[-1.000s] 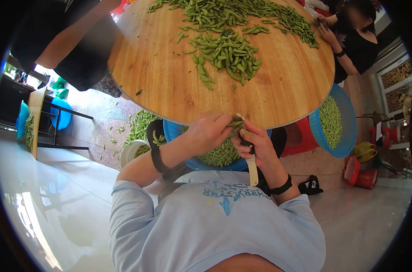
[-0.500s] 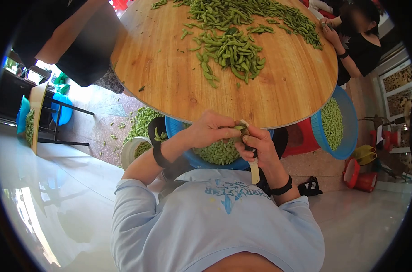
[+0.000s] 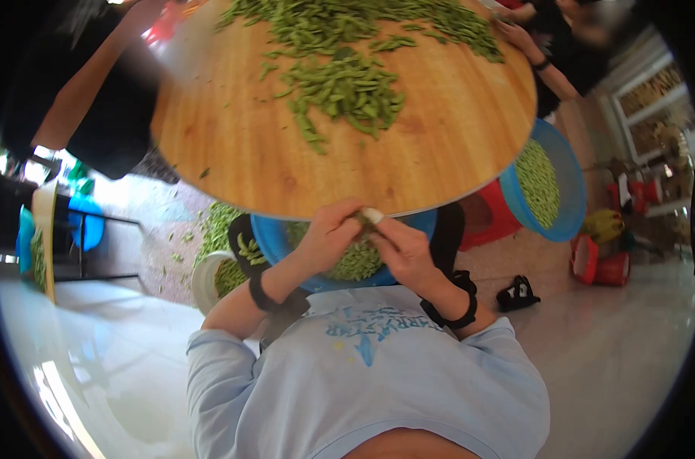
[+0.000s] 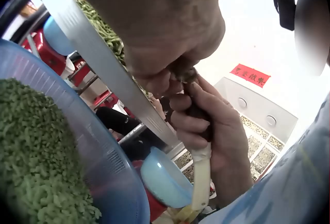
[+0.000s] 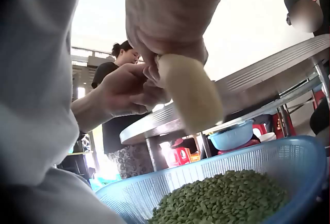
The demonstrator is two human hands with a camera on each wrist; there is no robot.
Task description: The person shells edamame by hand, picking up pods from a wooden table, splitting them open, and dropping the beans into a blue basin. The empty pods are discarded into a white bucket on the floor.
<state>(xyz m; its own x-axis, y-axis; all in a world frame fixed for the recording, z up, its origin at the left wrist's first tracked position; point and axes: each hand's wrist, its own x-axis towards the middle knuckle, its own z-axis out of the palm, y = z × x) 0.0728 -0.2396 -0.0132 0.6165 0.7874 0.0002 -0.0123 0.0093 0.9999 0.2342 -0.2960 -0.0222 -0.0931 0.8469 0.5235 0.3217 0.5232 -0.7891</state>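
My left hand [image 3: 328,233] and right hand [image 3: 401,249] meet in front of the round table's near edge. Between their fingertips is a small green pod [image 4: 185,74], pinched by the left hand and mostly covered by fingers. The right hand grips a tool whose flat cream handle [image 4: 201,183] sticks out below the palm, with a small hole near its end; the working end is hidden. In the head view the back of that hand covers the tool. Below both hands, a blue basket [image 5: 304,157] holds shelled green beans [image 5: 221,198].
Heaps of green pods [image 3: 344,92] lie on the wooden table [image 3: 447,145]. Another blue basin [image 3: 573,199] of beans stands at the right beside a red stool [image 3: 489,218]. A pale bucket [image 3: 204,279] and loose pods [image 3: 217,222] are on the floor at left. Other people sit or stand around the table.
The head view has shifted, moving the table leftward. My right hand has turned back-up, hiding the cream handle that showed before. Both hands stay together at the pod.
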